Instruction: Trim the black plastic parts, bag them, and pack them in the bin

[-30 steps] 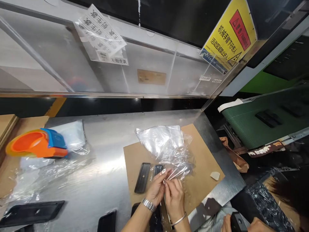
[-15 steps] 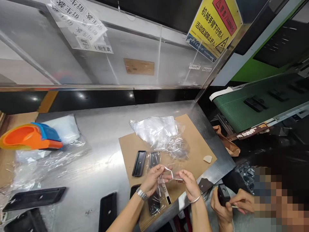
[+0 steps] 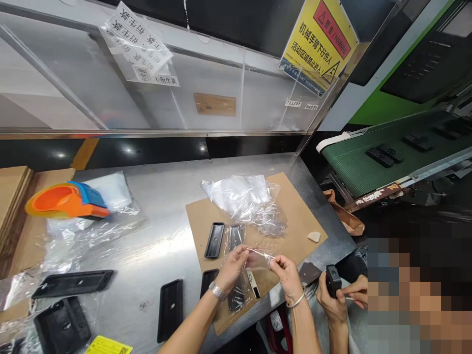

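A small clear plastic bag (image 3: 257, 262) is stretched between my two hands, its upper edge pulled nearly straight. My left hand (image 3: 232, 268), with a metal watch band at the wrist, pinches one side of it. The other side is pinched by my right hand (image 3: 287, 279), which has a bangle at the wrist. Below them lies a black tray-like part in clear film (image 3: 236, 300), partly hidden by my left hand. Beside it is a white strip marked A26 (image 3: 252, 283). An unwrapped black tray-like part (image 3: 214, 240) rests left of my hands, and a heap of clear bags (image 3: 243, 199) lies beyond.
Cardboard (image 3: 295, 216) covers part of the metal table (image 3: 158, 196). More black parts (image 3: 170, 310) lie left, near an orange and blue scoop-like item (image 3: 70, 199). A green conveyor (image 3: 350, 162) carries black parts. At right, a co-worker's hands (image 3: 334, 300) hold a black block.
The bag's edge, bent and slack before, is now drawn straighter between my hands. My view has shifted slightly, bringing a yellow label into sight at lower left.
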Available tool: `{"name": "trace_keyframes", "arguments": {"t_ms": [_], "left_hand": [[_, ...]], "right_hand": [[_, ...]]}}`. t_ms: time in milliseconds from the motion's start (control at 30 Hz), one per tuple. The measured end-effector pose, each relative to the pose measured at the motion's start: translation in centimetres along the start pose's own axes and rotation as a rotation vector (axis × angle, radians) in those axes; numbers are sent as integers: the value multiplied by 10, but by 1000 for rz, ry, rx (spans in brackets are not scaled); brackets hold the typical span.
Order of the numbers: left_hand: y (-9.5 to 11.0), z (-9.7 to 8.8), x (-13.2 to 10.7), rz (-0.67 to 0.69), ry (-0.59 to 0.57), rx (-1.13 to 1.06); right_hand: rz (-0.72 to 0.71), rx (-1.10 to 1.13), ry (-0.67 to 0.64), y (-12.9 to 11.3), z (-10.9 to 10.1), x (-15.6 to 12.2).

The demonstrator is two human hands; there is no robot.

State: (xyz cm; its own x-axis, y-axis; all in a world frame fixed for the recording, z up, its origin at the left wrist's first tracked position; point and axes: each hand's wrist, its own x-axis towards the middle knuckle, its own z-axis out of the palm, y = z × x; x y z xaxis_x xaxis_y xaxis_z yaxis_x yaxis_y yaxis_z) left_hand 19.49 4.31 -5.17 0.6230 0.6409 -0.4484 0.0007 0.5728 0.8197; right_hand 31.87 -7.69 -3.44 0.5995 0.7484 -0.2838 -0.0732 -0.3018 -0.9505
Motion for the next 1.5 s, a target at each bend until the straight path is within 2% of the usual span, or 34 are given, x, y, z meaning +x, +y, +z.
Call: {"name": "trace_keyframes", "arguments": {"t_ms": [67, 100, 133, 233, 300, 533, 633, 667, 733, 800, 833, 900, 1033, 1100, 1200, 1300, 1400, 1500], "left_hand": [[-1, 0, -7, 93, 162, 40], [-2, 2, -12, 126, 200, 69], [-2, 4, -16, 140, 189, 99], [-3, 13, -29, 116, 13, 172], [-5, 17, -34, 86, -15, 182], [-21, 1, -41, 142, 296, 261], [-21, -6, -51, 365, 400, 538], [-20, -7, -54, 461, 388, 695], [-19, -12, -58, 608, 285, 993], [-18, -21, -59, 665, 221, 1122], [-18, -27, -58, 682, 248, 1137], [-18, -44, -56, 688, 386, 1127], [-20, -86, -54, 627, 690, 1100], [-22, -103, -55, 596, 777, 1102], [-30, -116, -57, 548, 798, 1120], [-41, -120, -59, 494, 784, 1131], [-51, -120, -59, 437, 786, 1130], [-54, -120, -58, 394, 779, 1121]], "right_hand": [[-24, -31, 37, -3, 7, -4], [-36, -44, 51, -6, 10, -7], [-51, -67, 58, -10, 14, -9], [-135, -222, 41, -21, 25, -18], [-174, -310, 21, -23, 29, -22], [-116, -185, 114, -2, 36, -20], [-149, -235, 66, -1, 44, -23], [-183, -275, 35, -3, 47, -24], [-276, -376, -29, -7, 52, -28], [-366, -468, -70, -9, 57, -30], [-395, -491, -74, -8, 60, -30], [-391, -529, -47, -1, 67, -31], [-176, -714, -29, 29, 97, -42], [-114, -805, -75, 46, 117, -53], [-69, -895, -108, 66, 145, -67], [-17, -950, -106, 80, 163, -71], [14, -955, -93, 89, 168, -68], [-2, -910, -93, 93, 159, -69]]}}
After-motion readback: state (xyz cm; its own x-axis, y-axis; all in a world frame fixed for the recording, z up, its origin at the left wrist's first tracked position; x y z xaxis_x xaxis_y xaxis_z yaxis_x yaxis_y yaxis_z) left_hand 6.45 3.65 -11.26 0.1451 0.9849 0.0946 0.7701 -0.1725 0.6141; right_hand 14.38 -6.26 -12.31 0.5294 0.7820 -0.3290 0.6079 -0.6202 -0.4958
